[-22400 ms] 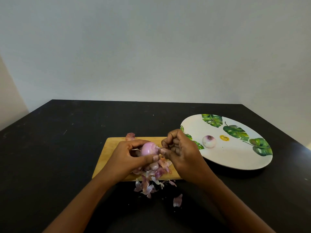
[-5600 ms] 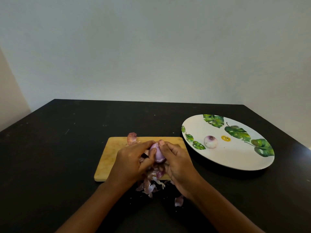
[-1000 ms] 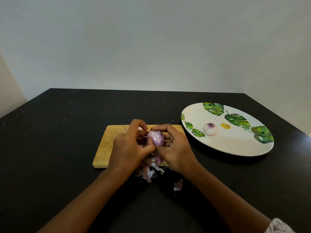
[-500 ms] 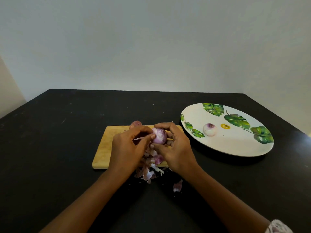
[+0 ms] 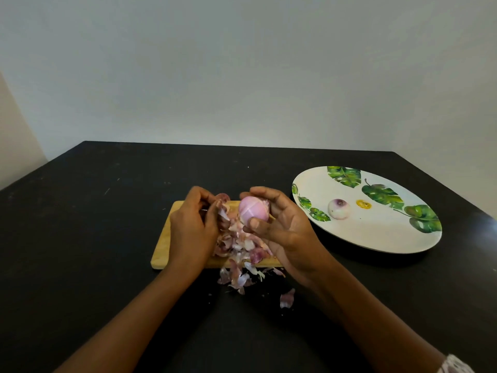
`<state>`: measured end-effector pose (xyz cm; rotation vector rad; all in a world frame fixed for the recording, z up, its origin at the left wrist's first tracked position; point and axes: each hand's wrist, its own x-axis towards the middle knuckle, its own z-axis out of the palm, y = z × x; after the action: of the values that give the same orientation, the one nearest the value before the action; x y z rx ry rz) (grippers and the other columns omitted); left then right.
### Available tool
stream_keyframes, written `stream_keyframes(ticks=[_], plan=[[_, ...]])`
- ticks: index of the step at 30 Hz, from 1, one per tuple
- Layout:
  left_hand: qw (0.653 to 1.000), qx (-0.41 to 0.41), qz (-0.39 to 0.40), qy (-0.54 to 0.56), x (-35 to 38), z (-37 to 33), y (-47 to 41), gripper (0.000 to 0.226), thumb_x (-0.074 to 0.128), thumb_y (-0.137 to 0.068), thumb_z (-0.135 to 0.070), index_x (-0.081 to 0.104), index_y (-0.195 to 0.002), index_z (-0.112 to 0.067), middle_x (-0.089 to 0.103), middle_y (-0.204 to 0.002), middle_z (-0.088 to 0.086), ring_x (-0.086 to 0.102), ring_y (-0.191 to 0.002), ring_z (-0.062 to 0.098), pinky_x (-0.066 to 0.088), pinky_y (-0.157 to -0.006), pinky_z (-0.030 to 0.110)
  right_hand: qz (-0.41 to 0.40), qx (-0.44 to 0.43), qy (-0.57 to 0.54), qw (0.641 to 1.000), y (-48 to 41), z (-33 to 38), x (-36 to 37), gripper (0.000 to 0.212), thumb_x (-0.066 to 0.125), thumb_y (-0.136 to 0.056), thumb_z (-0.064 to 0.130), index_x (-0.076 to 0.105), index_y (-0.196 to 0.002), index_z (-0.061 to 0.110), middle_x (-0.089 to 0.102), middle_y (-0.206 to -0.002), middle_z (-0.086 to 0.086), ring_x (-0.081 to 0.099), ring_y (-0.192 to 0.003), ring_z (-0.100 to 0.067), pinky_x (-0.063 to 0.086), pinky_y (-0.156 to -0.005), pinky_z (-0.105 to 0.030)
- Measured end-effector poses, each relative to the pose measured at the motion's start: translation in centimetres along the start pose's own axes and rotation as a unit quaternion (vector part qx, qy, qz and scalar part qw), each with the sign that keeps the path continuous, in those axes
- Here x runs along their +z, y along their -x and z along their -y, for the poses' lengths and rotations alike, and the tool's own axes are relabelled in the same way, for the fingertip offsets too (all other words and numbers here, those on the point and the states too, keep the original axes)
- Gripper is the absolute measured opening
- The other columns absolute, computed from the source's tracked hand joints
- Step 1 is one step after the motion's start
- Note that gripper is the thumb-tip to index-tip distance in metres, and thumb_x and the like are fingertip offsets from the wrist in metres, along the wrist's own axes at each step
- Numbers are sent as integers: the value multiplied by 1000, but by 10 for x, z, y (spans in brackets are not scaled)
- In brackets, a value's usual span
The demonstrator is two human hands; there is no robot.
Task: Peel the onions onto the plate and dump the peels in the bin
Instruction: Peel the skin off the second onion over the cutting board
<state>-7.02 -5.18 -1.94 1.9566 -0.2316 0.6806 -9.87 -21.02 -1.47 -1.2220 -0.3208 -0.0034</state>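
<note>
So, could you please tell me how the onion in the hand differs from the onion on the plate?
The held onion is mostly pink and gripped by the right hand above the cutting board, with the left hand pinching a peel; the plate onion is pale white with a purple top and rests free on the plate. The held onion looks the larger. Both are round and seem stripped of dry skin.

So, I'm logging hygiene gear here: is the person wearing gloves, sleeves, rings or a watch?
No gloves: the left hand and right hand are bare, with no ring or watch showing. Both forearms are uncovered. Only a pale, lacy sleeve edge shows on the right arm at the bottom right corner; the left arm is bare to the frame edge.
</note>
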Motion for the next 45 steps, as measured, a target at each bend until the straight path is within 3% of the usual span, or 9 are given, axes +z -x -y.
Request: stream_keyframes(ticks=[3,9,13,19,22,30,38,42,45], plan=[[999,-8,28,25,1,1,0,7,65,-85,-8,62,-88,-15,66,-83,-12,65,-75,2,54,-66,18,14,19,-49,999,0,3,-1,46,67,-73,0,58,-117,11,65,-118,-7,66,-102,-19,55,-79,-27],[993,3,101,57,0,-11,5,33,64,-87,-14,61,-86,-46,63,-92,-29,59,-86,-14,49,-75,12,-13,20,43,999,-1,-3,-4,43,76,-71,8,63,-110,18,62,-117,-6,65,-105,-26,55,-88,-38],[984,29,117,128,-2,-18,7,12,56,-86,-28,66,-90,-32,69,-88,-16,66,-84,1,51,-72,14,-18,-4,118,993,1,-1,-3,41,77,-75,0,62,-111,13,64,-110,0,66,-102,-20,56,-82,-31],[978,30,184,91,-3,-14,8,40,65,-68,-39,69,-101,-19,71,-91,-6,68,-85,3,57,-73,24,-30,-33,226,973,2,-5,-2,50,75,-75,-7,56,-116,15,64,-111,1,66,-102,-10,54,-79,-21],[978,40,203,38,-2,-12,9,40,62,-65,-38,60,-103,-27,71,-90,-5,68,-80,3,58,-70,28,-39,-36,248,967,2,-9,-1,48,77,-77,2,55,-116,17,64,-113,0,64,-104,-9,53,-82,-21],[979,55,196,-6,-1,-18,12,46,69,-75,-13,37,-100,-33,67,-86,-3,67,-73,11,57,-63,36,-34,-53,273,960,2,-10,-3,50,78,-73,-5,52,-106,22,61,-111,1,63,-104,-8,54,-79,-22],[987,10,155,28,-1,-20,10,42,75,-71,-11,41,-92,-24,65,-81,-8,66,-75,-1,57,-63,22,-25,-58,261,963,3,-6,-4,52,79,-72,-3,49,-107,20,62,-112,-3,64,-107,-12,55,-88,-30],[993,-6,110,43,-5,-15,3,36,67,-74,5,45,-87,-21,65,-83,-1,65,-69,1,54,-57,19,-30,-53,240,969,2,-4,-3,58,80,-69,-7,48,-109,19,61,-111,-2,64,-104,-8,54,-81,-21],[992,-5,110,65,-5,-10,-1,30,61,-76,9,54,-86,-18,67,-84,-2,66,-74,3,53,-63,15,-43,-40,203,977,1,-6,-3,57,78,-71,-8,48,-111,21,61,-114,-1,65,-104,-8,53,-80,-20]])
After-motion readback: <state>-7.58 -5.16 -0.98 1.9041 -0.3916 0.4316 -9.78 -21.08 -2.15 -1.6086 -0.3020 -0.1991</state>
